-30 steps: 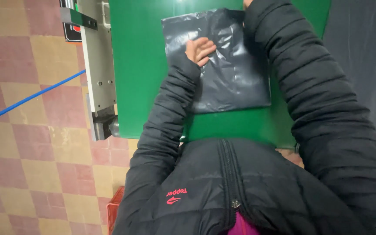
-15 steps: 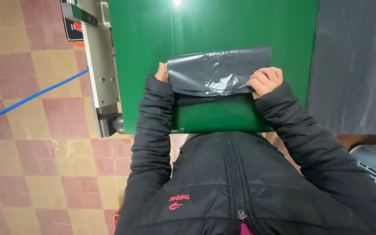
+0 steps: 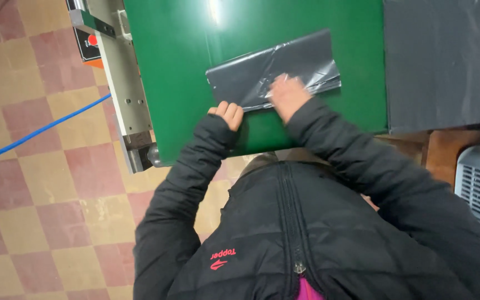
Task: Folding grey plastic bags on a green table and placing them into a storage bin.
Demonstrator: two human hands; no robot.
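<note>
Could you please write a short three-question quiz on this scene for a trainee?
1. True or false: the dark grey plastic bag lies folded on the green table.
2. Which hand presses flat on top of the bag? A) left hand B) right hand
3. Fill in: a ____ cable runs across the chequered floor.

Key
1. True.
2. B; the left hand is curled at the bag's near left edge.
3. Blue.
</note>
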